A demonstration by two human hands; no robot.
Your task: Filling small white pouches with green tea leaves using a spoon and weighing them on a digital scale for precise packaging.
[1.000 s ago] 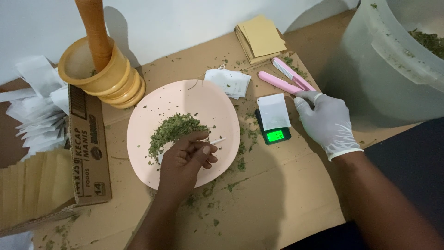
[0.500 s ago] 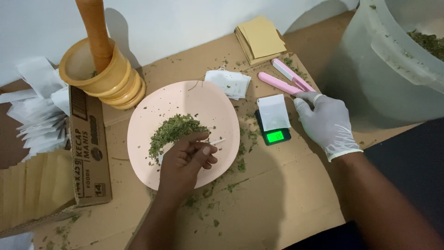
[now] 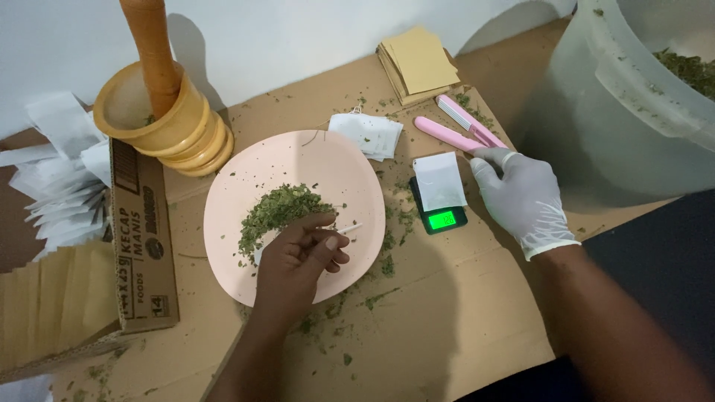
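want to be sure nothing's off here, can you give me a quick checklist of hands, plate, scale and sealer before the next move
1. Left hand over the pink plate, holding a thin white stick: ok.
2. Pile of green leaf sits on the plate: ok; crumbs are scattered on the cardboard: not ok.
3. Small scale lit green, white sachet on it: ok.
4. Gloved right hand touching the pink sealer: ok; firm grip: cannot tell.
5. Scale reading: cannot tell.

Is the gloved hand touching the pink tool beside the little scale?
Touching. The head view shows the gloved right hand with fingertips on the pink tool's end.
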